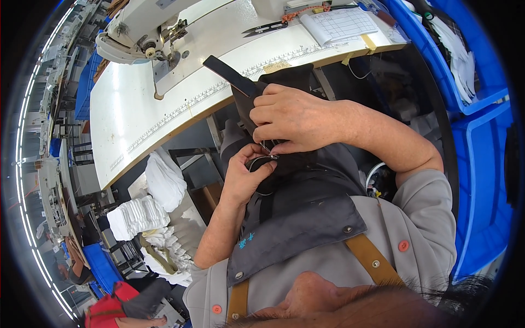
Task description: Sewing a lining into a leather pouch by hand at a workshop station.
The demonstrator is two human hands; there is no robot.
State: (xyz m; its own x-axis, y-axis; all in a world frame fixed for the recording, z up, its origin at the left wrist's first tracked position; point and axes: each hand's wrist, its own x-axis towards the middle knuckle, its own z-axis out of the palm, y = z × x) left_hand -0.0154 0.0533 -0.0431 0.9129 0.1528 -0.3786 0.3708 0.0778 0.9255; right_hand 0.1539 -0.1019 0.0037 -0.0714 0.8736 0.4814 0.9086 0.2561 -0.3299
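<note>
Both my hands meet over my lap at a zipper with pale metal teeth, set in a dark garment. My left hand pinches one toothed edge between thumb and fingers. Just above it, my right hand is closed with its fingers bent down, gripping the zipper beside a small metal piece. That piece looks like the slider, but the fingertips partly cover it. A stiff dark band at the garment's upper end juts over the table edge. Folds of the garment hang below my hands, against my dark apron.
A sewing machine stands at the far left of the white table, whose front edge carries a printed scale. Thread snips and a paper pad lie farther right. Blue crates line my right; white cloth stacks lie left.
</note>
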